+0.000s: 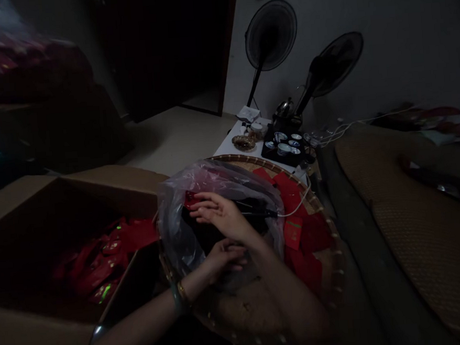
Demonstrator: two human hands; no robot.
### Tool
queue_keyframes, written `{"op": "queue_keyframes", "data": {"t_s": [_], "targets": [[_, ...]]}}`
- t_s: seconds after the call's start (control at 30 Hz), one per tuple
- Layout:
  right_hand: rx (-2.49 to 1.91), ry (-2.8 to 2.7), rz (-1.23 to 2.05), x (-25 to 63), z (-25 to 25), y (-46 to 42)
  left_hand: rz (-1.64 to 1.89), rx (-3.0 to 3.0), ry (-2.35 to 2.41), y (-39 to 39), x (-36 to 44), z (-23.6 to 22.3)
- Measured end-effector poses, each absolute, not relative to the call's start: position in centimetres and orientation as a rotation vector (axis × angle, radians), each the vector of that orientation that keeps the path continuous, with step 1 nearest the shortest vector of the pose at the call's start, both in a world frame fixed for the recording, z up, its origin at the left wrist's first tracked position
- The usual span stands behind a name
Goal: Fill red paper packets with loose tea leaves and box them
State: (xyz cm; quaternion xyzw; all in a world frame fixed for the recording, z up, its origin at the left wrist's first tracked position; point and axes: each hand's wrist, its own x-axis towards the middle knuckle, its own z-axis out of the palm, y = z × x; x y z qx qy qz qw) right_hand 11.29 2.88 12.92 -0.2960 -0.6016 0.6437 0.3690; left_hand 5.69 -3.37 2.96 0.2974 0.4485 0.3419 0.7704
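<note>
Bare forearms reached over a round woven tray. The left hand was half-open, seemingly empty; beyond, the right hand spread open beside a small red item left of centre, contact unclear. Holding the clear plastic bag back from the black corded tool seemed wise. Red packets lay toward the right rim.

Dim home room with standing fans and teacups.
</note>
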Motion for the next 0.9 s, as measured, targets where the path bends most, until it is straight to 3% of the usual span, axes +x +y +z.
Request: {"op": "queue_keyframes", "data": {"t_s": [0.17, 0.3, 0.6, 0.9], "targets": [[-1.217, -1.958, 1.135, 15.2, 7.5, 6.3, 0.866, 1.408, 1.253, 0.4, 2.3, 3.1], [-1.365, -1.887, 0.830, 18.0, 5.4, 9.0, 0.787, 2.075, 1.673, 5.8, 0.2, 4.5], [-1.266, -1.804, 0.950, 18.8, 5.5, 11.0, 0.507, 2.211, 1.903, 12.7, -0.4, 3.9], [-1.215, -1.754, 1.090, 19.4, 5.2, 9.5, 0.774, 2.141, 1.799, 13.0, -2.5, 4.2]]}}
